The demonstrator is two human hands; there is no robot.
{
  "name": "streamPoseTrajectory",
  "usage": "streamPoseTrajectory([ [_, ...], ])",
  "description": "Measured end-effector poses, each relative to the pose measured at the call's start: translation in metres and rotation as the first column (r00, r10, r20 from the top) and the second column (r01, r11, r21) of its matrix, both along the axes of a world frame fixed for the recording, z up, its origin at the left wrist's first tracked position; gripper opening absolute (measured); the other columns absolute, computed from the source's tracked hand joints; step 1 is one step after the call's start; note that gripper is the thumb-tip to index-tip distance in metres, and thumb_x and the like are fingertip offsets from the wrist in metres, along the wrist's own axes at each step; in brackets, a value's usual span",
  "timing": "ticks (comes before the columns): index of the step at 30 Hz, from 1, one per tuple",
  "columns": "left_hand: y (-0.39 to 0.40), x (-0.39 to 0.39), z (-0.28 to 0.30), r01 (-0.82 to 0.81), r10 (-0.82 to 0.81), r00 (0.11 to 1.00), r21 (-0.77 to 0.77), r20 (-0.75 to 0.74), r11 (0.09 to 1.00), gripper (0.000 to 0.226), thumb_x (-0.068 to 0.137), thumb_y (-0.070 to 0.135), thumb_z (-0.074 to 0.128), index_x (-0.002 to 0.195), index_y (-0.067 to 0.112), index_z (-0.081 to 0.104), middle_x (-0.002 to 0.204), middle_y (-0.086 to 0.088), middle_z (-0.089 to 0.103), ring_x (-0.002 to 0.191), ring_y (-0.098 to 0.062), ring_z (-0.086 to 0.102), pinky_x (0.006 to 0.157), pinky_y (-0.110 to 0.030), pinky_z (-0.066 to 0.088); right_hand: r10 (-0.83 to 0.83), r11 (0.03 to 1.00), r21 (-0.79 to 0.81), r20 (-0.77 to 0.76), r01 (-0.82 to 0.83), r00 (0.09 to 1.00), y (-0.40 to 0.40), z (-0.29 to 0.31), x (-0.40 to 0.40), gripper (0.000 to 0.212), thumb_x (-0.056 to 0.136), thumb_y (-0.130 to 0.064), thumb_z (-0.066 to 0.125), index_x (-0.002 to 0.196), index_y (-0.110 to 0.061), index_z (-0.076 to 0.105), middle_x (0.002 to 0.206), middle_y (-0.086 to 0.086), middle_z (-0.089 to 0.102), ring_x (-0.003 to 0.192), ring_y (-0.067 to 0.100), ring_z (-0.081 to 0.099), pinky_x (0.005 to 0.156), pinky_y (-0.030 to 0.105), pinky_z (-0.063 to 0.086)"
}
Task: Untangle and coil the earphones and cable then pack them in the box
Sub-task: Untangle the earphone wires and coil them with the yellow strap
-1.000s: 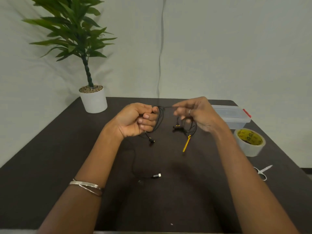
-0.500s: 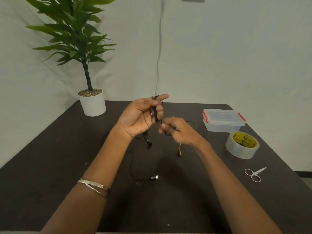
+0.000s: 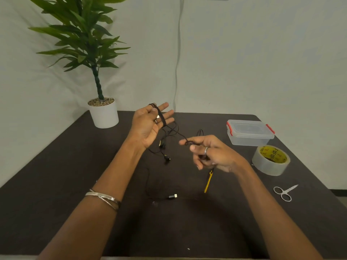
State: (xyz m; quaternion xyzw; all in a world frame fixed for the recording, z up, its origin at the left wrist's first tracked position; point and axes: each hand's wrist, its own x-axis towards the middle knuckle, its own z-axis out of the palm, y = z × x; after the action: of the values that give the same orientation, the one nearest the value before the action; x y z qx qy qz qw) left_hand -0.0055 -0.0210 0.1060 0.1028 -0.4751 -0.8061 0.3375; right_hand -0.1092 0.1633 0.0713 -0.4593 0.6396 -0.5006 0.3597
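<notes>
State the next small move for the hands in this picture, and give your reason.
Probably the right hand carries its pinched cord round the left hand's straight fingers again: some turns already sit there, yet earbuds and plug hang loose.

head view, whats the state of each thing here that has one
thin black earphone cable: wound around left fingers, rest hanging loose
left hand: open, fingers straight, palm up
right hand: pinching the cable
clear plastic box with red latches: lid on
roll of clear tape: lying flat
small silver scissors: blades shut
cable plug: lying on dark table
</notes>
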Motion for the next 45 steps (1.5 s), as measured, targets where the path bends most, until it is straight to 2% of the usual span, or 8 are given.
streamPoseTrajectory([
  [8,-0.023,0.001,-0.002,-0.131,0.158,0.978,0.187,-0.138,0.974,0.033,0.1,-0.007,0.025,0.129,-0.012,0.04,0.133,-0.023,0.053,0.112,-0.041,0.06,0.093,-0.048,0.052,0.055,0.997,0.058,-0.211,-0.044,0.976,0.009,-0.007,0.008,0.022,0.097,-0.022,0.054,0.087,-0.005,0.063,0.061,0.009,0.06,0.039,0.013,0.034,0.041,0.022,0.028],
  [12,-0.022,-0.001,-0.002,-0.161,0.168,0.982,0.081,-0.088,0.984,0.029,0.1,-0.006,0.023,0.117,-0.009,0.046,0.126,-0.021,0.059,0.102,-0.035,0.067,0.096,-0.047,0.05,0.067,0.988,-0.113,-0.29,-0.104,0.955,0.01,-0.009,0.004,0.019,0.091,-0.01,0.059,0.08,-0.003,0.072,0.098,0.004,0.066,0.093,0.026,0.064,0.085,0.029,0.051],
  [22,0.004,-0.003,-0.023,0.203,0.306,0.86,-0.825,0.408,0.527,0.053,0.106,0.03,0.019,0.108,0.0,0.063,0.084,0.004,0.067,0.07,-0.007,0.062,0.079,-0.021,0.043,-0.381,0.841,-0.388,0.069,0.376,0.922,0.001,-0.002,-0.011,0.031,0.078,-0.015,0.049,0.048,-0.015,0.055,0.055,0.003,0.055,0.042,0.013,0.029,0.044,0.021,0.019],
  [29,0.009,0.006,-0.046,0.513,0.24,0.752,-0.773,0.614,0.372,0.055,0.104,0.038,0.021,0.097,-0.004,0.056,0.064,0.002,0.05,0.058,-0.011,0.045,0.068,-0.019,0.041,-0.477,0.879,-0.243,-0.404,0.411,0.781,0.009,0.028,-0.043,0.015,0.081,-0.022,0.076,0.074,-0.009,0.071,0.059,0.001,0.061,0.05,0.002,0.048,0.052,0.01,0.038],
  [32,0.007,0.007,-0.044,0.462,0.244,0.805,-0.83,0.54,0.314,0.041,0.101,0.01,0.031,0.143,0.009,0.036,0.067,-0.002,0.046,0.059,-0.01,0.04,0.066,-0.022,0.041,-0.412,0.895,-0.123,-0.595,0.428,0.69,0.01,0.026,-0.06,0.012,0.093,-0.02,0.062,0.088,-0.016,0.073,0.052,0.003,0.06,0.044,0.0,0.051,0.052,0.017,0.039],
  [36,0.006,0.004,-0.036,0.346,0.21,0.89,-0.9,0.404,0.264,0.06,0.096,-0.006,0.034,0.151,0.013,0.018,0.065,0.008,0.047,0.059,-0.002,0.045,0.067,-0.006,0.038,-0.346,0.908,-0.186,-0.836,0.374,0.426,-0.004,0.005,-0.054,0.026,0.094,-0.026,0.049,0.108,-0.019,0.07,0.102,0.002,0.072,0.101,0.023,0.063,0.09,0.04,0.046],
  [40,0.015,-0.004,-0.023,0.297,0.206,0.92,-0.935,0.335,0.191,0.062,0.092,-0.008,0.036,0.149,0.009,0.022,0.067,0.002,0.048,0.057,-0.001,0.046,0.061,-0.02,0.042,-0.575,0.744,-0.521,-0.181,0.419,0.798,-0.025,-0.004,0.004,0.029,0.095,-0.024,0.054,0.119,-0.01,0.062,0.114,0.004,0.068,0.105,0.006,0.063,0.091,0.02,0.048],
  [45,0.014,0.0,-0.012,0.237,0.219,0.929,-0.935,0.297,0.262,0.057,0.094,-0.006,0.038,0.148,0.008,0.026,0.074,0.002,0.053,0.063,0.0,0.051,0.066,-0.005,0.041,-0.468,0.841,-0.336,-0.057,0.424,0.882,-0.036,-0.018,0.031,0.052,0.086,-0.03,0.066,0.131,-0.01,0.05,0.086,-0.005,0.071,0.081,0.007,0.069,0.075,0.023,0.054],
])
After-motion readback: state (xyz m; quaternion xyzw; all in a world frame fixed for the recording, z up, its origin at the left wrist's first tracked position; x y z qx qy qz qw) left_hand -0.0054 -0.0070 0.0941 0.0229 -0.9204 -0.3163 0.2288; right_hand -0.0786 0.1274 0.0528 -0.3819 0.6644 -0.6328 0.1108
